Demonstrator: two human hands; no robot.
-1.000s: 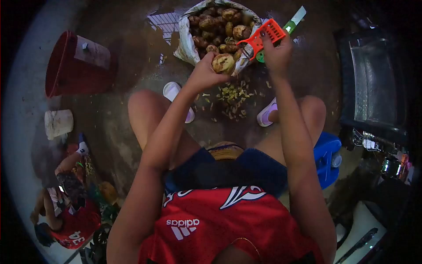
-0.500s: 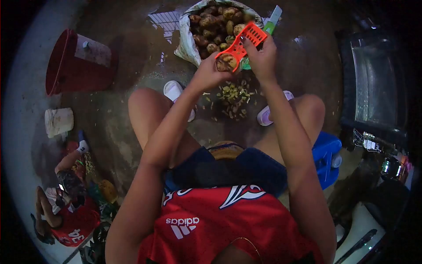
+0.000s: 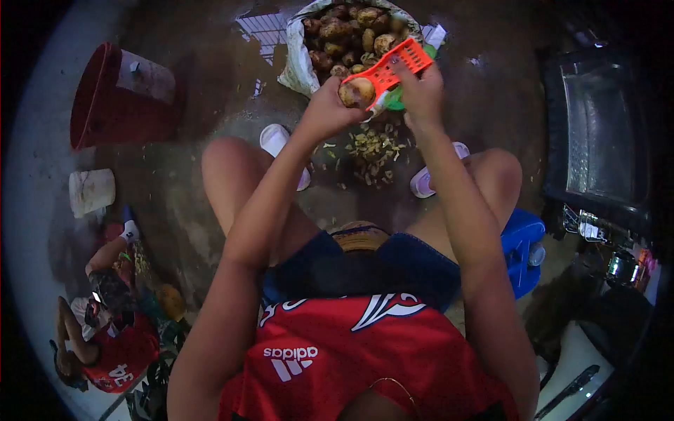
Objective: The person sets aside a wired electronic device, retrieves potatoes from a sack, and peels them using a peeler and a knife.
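Observation:
My left hand (image 3: pixel 328 112) is closed around a potato (image 3: pixel 357 92), which has pale peeled patches among its brown skin. My right hand (image 3: pixel 423 95) grips an orange plastic peeler (image 3: pixel 408 59) with a slotted handle, its forked head touching or very close to the potato. Something green with a pale, flat blade-like end (image 3: pixel 434 36) shows beside the right hand; whether the fingers also hold it is unclear. Just beyond the hands, a white sack (image 3: pixel 298 63) stands with its mouth rolled down, full of dirty potatoes (image 3: pixel 337 31). Peelings (image 3: pixel 375 151) lie in a heap below the hands.
A dark red bucket (image 3: pixel 91 98) and a small white bucket (image 3: pixel 93 193) are at left. Another person (image 3: pixel 123 351) in a red shirt sits at lower left. A blue jerrycan (image 3: pixel 521 245) stands by my right leg. A dark bin-like object (image 3: pixel 597 130) is at right.
The potato has turned, showing more of its face, and the peeler has shifted slightly right and down. The blade-like end beside the right hand has tilted and blurred.

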